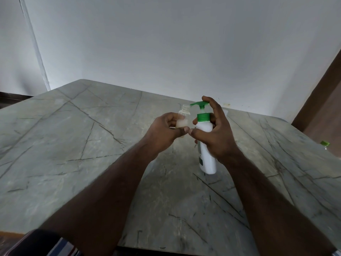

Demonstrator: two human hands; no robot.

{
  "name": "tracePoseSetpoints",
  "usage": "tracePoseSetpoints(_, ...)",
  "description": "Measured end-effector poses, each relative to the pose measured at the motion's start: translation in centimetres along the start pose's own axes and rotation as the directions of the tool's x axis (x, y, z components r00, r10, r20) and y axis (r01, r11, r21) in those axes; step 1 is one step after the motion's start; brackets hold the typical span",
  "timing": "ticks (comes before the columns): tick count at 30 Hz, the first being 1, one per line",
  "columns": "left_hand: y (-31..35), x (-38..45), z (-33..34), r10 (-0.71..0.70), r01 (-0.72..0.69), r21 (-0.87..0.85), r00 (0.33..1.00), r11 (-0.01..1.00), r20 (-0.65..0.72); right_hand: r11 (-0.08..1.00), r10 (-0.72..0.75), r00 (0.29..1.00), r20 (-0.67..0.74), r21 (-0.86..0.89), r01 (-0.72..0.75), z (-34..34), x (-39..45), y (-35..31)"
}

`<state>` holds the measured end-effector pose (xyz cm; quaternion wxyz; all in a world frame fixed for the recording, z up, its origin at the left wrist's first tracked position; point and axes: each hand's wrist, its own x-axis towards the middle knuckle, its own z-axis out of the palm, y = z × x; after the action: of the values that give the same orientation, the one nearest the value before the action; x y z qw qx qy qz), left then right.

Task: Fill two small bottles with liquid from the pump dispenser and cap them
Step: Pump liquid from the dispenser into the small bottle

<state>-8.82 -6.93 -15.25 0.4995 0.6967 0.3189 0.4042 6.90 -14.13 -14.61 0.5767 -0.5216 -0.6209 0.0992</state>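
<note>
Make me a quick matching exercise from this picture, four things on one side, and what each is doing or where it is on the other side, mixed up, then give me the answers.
1. left hand
2. right hand
3. small bottle
4. green cap

A. uncapped, a little pale liquid inside
B. at the table's far right edge
C. grips the pump dispenser, a finger on the pump head
D. holds the small bottle by the nozzle

Pairs: 1-D, 2-C, 3-A, 4-B

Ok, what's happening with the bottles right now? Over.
Left hand grips small bottle, uncapped, partly filled. Right hand holds pump dispenser, finger on pump head, spout at bottle mouth. Nothing blocking.
</note>
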Motion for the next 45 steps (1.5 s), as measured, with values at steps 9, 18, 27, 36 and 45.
tracePoseSetpoints(9, 0.29, 0.04, 0.07, -0.007, 0.006, -0.02, 0.999, 1.0, -0.042, 1.0, 0.016, 0.999, -0.049, 0.025, -0.015, -0.1, -0.26, 0.06)
tracePoseSetpoints(18, -0.2, 0.32, -0.08, -0.017, 0.024, 0.06, 0.995, 0.998, -0.1, 0.999, 0.038, 0.998, -0.054, -0.007, -0.039, 0.04, -0.29, -0.12)
tracePoseSetpoints(27, -0.54, 0.38, -0.4, 0.032, -0.017, 0.16, 0.995, 0.987, -0.091, 0.998, 0.052, 0.998, -0.043, -0.034, -0.053, 0.09, -0.35, -0.2)
tracePoseSetpoints(36, -0.52, 0.46, -0.3, 0.049, -0.036, 0.156, 0.995, 0.987, -0.084, 0.996, 0.051, 0.999, 0.003, -0.068, -0.051, 0.09, -0.31, -0.4)
tracePoseSetpoints(45, -0.28, 0.41, -0.39, 0.1, -0.083, 0.127, 0.986, 0.988, -0.134, 0.997, 0.044, 0.998, 0.042, -0.067, -0.041, 0.16, -0.28, -0.64)
